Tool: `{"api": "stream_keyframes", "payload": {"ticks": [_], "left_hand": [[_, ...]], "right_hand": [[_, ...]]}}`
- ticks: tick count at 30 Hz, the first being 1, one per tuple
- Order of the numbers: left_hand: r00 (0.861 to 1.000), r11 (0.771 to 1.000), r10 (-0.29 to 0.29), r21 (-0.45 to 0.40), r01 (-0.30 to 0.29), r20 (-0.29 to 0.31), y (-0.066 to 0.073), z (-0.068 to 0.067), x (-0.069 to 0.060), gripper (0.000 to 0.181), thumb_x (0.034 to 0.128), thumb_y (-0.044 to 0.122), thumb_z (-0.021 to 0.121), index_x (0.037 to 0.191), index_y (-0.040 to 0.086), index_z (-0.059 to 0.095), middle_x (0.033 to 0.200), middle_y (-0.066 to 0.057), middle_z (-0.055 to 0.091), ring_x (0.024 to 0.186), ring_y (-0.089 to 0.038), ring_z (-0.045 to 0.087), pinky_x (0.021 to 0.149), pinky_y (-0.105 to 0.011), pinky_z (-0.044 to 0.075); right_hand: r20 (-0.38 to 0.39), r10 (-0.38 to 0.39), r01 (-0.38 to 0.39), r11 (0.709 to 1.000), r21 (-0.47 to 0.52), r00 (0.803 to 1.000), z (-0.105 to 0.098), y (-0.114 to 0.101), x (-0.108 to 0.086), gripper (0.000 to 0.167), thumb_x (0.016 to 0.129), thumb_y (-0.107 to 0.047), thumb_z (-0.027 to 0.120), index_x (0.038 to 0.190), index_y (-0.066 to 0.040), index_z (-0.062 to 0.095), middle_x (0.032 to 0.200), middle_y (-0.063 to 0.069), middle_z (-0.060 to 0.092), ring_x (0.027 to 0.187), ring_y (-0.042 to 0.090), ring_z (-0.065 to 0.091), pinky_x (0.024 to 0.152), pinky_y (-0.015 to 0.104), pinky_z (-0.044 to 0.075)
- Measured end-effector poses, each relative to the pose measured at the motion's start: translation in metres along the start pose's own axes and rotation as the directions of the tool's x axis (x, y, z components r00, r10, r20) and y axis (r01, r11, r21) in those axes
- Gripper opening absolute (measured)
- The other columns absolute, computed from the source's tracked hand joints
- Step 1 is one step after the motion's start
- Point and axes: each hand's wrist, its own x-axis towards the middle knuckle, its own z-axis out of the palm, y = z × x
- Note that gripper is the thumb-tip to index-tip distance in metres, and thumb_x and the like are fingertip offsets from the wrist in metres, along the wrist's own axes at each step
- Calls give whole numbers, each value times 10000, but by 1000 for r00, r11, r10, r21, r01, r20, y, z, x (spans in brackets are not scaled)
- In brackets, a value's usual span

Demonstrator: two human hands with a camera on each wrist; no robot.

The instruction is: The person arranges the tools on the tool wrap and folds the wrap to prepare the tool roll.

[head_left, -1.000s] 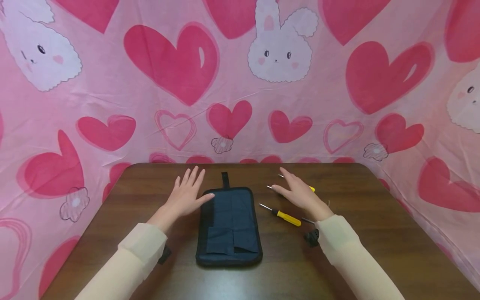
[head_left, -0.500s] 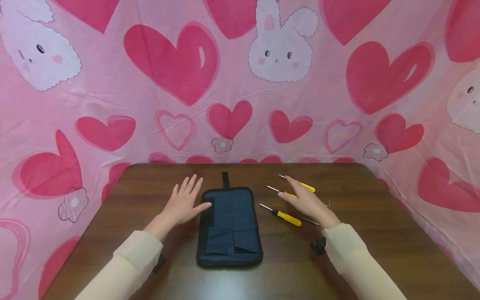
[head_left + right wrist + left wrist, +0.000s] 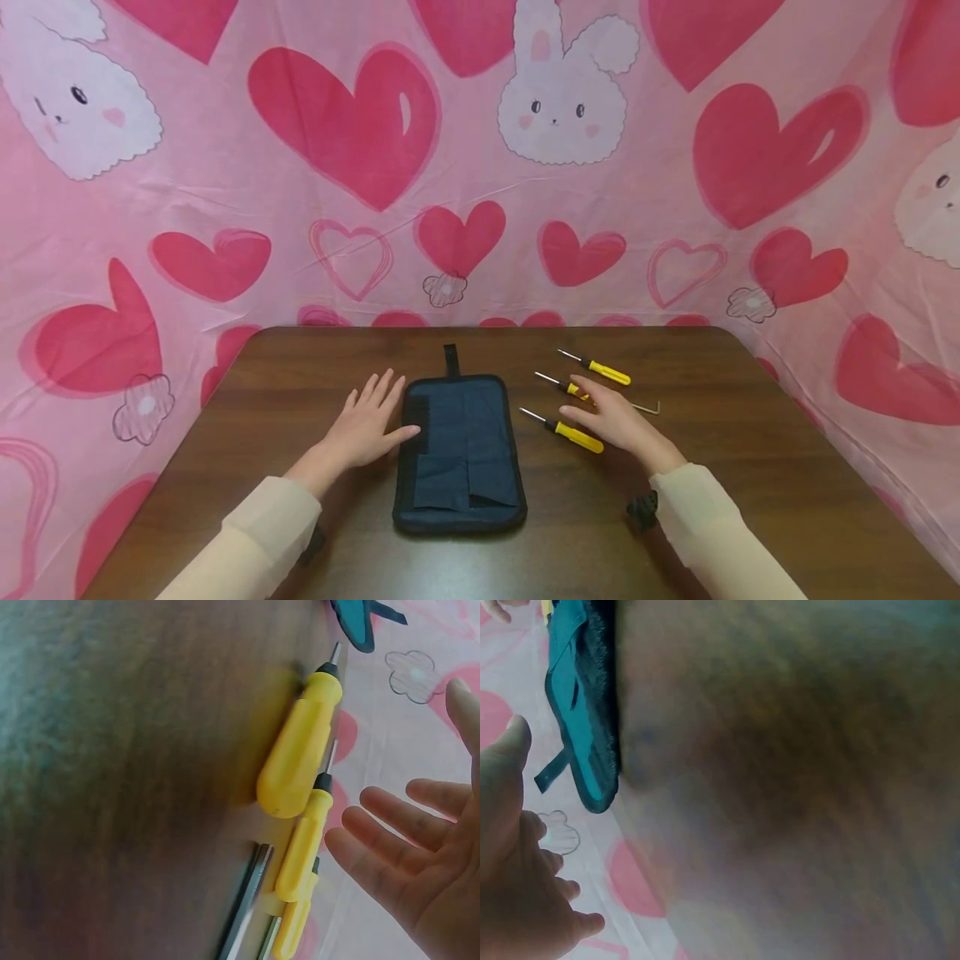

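Note:
A dark blue fabric pouch (image 3: 450, 433) with black edging and a strap at its top lies flat on the table. My left hand (image 3: 360, 425) is spread beside its left edge, holding nothing; the left wrist view shows this hand (image 3: 525, 870) apart from the pouch (image 3: 574, 712). My right hand (image 3: 618, 417) hovers over the tools with fingers extended and nothing gripped. Three yellow-handled screwdrivers lie right of the pouch: the near one (image 3: 577, 437), the middle one (image 3: 551, 379), partly behind my fingers, and the far one (image 3: 609, 372). The right wrist view shows my right hand (image 3: 427, 855) above them.
A small L-shaped hex key (image 3: 657, 407) shows just past my right hand. A dark metal rod (image 3: 244, 907) lies near the screwdrivers in the right wrist view. Behind the brown table (image 3: 300, 358) hangs a pink cloth with hearts and rabbits.
Both hands have drawn back toward the near side, the right one also moving rightward. The far screwdriver and the hex key are now more uncovered. The pouch and tools have stayed put.

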Motion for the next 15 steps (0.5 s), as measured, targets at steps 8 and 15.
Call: {"api": "stream_keyframes", "payload": {"ticks": [8, 15], "left_hand": [[998, 1000, -14, -24, 15, 56, 0, 5, -5, 823, 874, 503, 544, 1446, 4, 226, 1482, -228, 165, 1342, -414, 120, 1013, -621, 109], [996, 1000, -17, -23, 19, 92, -1, 9, -7, 815, 871, 490, 555, 1440, -2, 242, 1477, -226, 186, 1334, -415, 154, 1015, -615, 123]], "right_hand": [[14, 10, -10, 1000, 3, 1000, 5, 2, -3, 711, 834, -423, 649, 1344, 20, 424, 1228, 202, 535, 1074, 341, 531, 895, 499, 415], [37, -49, 49, 999, 13, 998, 10, 6, -2, 596, 805, -284, 718, 1254, 51, 514, 1143, 182, 591, 965, 292, 583, 833, 454, 466]]}}
